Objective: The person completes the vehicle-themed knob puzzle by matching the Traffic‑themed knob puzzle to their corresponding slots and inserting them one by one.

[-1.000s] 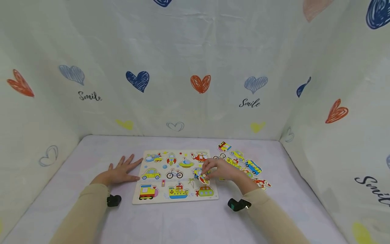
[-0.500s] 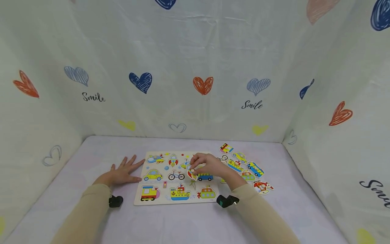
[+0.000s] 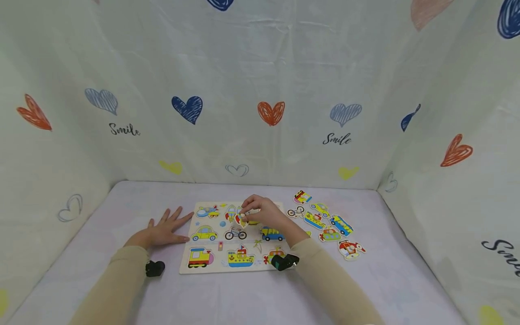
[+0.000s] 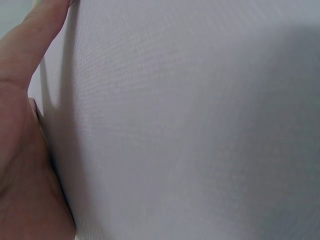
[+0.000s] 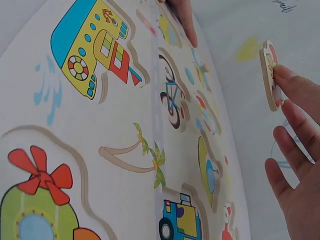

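Note:
My right hand point(image 3: 264, 214) is over the back of a wooden puzzle board point(image 3: 215, 269), pinching a rocket puzzle piece point(image 3: 241, 221) between thumb and fingers. In the right wrist view this piece point(image 5: 270, 75) is clear of the board and seen nearly edge-on. It overlaps the printed rocket recess point(image 3: 230, 213) in the head view. My left hand point(image 3: 162, 231) lies flat on the table with fingers spread, its fingertips at the board's left edge. The left wrist view shows only part of that hand point(image 4: 25, 125) beside white cloth.
Several loose puzzle pieces lie right of the board, among them a bus point(image 3: 341, 225), a ship point(image 3: 314, 220), a bicycle point(image 3: 295, 212) and a helicopter point(image 3: 350, 249). A cloth with hearts point(image 3: 271, 113) rises behind the table.
My right hand has carried the rocket piece leftward and back across the board, from over the printed bus to the printed rocket. My left hand has stayed in place.

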Motion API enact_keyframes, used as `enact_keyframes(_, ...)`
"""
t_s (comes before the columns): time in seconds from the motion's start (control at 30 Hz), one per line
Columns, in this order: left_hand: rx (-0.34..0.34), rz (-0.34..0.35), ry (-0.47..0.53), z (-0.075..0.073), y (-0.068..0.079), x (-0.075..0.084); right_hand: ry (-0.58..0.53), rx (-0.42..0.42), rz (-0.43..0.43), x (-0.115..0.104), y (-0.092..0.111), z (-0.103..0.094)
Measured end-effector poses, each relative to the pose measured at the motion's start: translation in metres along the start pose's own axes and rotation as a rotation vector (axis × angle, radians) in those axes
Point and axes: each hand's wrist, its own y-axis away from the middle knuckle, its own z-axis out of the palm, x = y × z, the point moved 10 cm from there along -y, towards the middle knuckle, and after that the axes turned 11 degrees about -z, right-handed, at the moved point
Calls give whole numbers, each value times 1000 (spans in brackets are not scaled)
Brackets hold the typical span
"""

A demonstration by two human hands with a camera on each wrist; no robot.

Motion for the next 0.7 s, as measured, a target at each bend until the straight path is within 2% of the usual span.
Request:
enact_keyframes(0.43, -11, 15, 6, -2, -1, -2, -42, 96, 65, 17, -22, 11)
enact_keyframes(0.7, -20, 5, 10, 0, -2, -3, 41, 130, 75, 26, -32, 14)
